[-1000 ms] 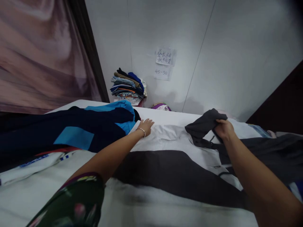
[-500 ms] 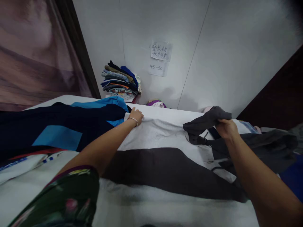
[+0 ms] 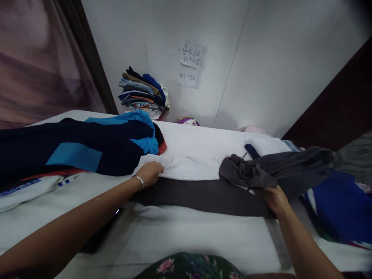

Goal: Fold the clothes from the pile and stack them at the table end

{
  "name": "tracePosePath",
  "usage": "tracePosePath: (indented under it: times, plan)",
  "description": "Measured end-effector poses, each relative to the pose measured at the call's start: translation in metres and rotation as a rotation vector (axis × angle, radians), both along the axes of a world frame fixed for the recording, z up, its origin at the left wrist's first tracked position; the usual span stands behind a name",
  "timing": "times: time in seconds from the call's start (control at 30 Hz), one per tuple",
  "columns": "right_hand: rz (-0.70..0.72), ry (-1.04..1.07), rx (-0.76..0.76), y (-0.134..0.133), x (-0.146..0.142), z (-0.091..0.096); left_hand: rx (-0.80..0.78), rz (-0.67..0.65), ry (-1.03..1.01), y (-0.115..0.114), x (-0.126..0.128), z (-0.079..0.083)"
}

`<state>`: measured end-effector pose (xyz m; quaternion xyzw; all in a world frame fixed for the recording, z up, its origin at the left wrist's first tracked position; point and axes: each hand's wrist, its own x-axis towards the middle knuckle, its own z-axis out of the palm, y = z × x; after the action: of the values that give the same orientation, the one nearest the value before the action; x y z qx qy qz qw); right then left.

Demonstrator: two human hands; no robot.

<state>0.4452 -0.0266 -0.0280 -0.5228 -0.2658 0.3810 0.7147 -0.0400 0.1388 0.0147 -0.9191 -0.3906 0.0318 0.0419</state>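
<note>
A white and dark grey garment [image 3: 192, 170] lies across the white table [image 3: 203, 240], folded over toward me. My left hand [image 3: 150, 173], with a silver bracelet on the wrist, grips the folded white edge at its left end. My right hand [image 3: 273, 198] is closed on the right end of the garment, just under its bunched dark grey hood [image 3: 247, 173]. A grey sleeve [image 3: 299, 159] trails off to the right.
A navy and light blue jacket [image 3: 87, 145] lies on the table's left part, over white and red clothes. A stack of folded clothes [image 3: 143, 93] stands against the back wall under two paper notes [image 3: 192, 64]. Blue cloth [image 3: 337, 205] lies at the right. A dark flat object [image 3: 101, 232] lies under my left forearm.
Both hands have drawn the garment's far edge toward me, folding the white part over the grey. The right hand dropped from the raised hood to the near right end.
</note>
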Motion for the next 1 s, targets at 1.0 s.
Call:
tracePosePath:
  times: [1.0]
  plan:
    - [0.127, -1.22, -0.259, -0.021, -0.013, -0.004, -0.165, 0.467, -0.143, 0.062, -0.02, 0.072]
